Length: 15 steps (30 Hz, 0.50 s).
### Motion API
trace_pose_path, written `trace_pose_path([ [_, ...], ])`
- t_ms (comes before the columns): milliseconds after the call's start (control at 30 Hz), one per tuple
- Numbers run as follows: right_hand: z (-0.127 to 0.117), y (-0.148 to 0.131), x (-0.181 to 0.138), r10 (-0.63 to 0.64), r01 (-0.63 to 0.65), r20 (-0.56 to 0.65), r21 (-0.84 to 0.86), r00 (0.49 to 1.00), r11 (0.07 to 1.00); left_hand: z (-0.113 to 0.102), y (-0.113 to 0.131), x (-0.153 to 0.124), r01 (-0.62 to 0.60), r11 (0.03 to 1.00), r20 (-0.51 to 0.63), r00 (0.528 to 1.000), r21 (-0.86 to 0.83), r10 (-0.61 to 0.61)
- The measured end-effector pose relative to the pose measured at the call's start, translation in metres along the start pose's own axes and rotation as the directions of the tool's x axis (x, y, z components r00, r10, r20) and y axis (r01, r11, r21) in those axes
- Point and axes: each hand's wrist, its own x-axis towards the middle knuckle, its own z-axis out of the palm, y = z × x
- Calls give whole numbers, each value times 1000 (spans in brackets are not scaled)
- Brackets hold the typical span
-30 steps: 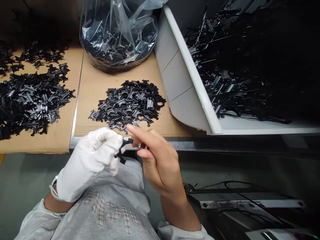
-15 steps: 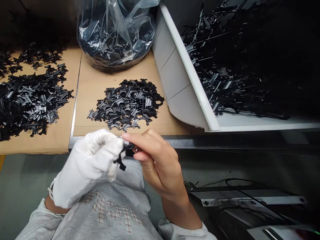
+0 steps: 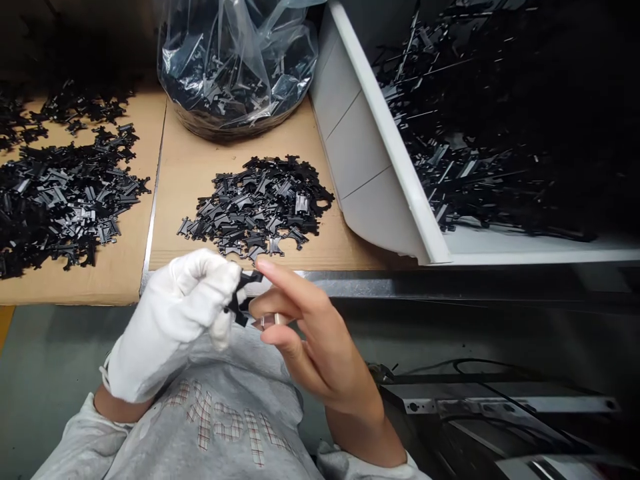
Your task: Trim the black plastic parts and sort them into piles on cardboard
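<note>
My left hand (image 3: 185,313), in a white glove, pinches a small black plastic part (image 3: 240,300) with forked ends above my lap. Bare, my right hand (image 3: 315,327) is close by on the right. Between its thumb and bent fingers sits a small pointed metal blade (image 3: 265,322), its handle hidden in the hand. The right index finger reaches to the upper end of the black part. Just beyond both hands, a pile of similar black plastic parts (image 3: 260,207) lies on the cardboard-covered bench (image 3: 175,160).
A larger pile of black parts (image 3: 65,200) spreads over the left side. Behind stands a clear plastic bag (image 3: 235,73) full of parts. To the right, a white bin (image 3: 395,153) holds long black pieces. Metal equipment (image 3: 520,403) with cables is at the lower right.
My right hand has shifted down and turned, so the blade now shows below the black part. The index finger has straightened. My left hand keeps its pinch, moved slightly left.
</note>
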Motion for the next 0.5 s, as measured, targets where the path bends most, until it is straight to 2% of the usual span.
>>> trace_pose_path([
  [267, 7, -2, 2, 17, -18, -16, -65, 1000, 998, 0, -4, 0, -9, 998, 29, 1000, -65, 10],
  [500, 5, 6, 0, 60, -64, -78, -53, 995, 996, 5, 1, 4, -59, 998, 59, 997, 25, 58],
])
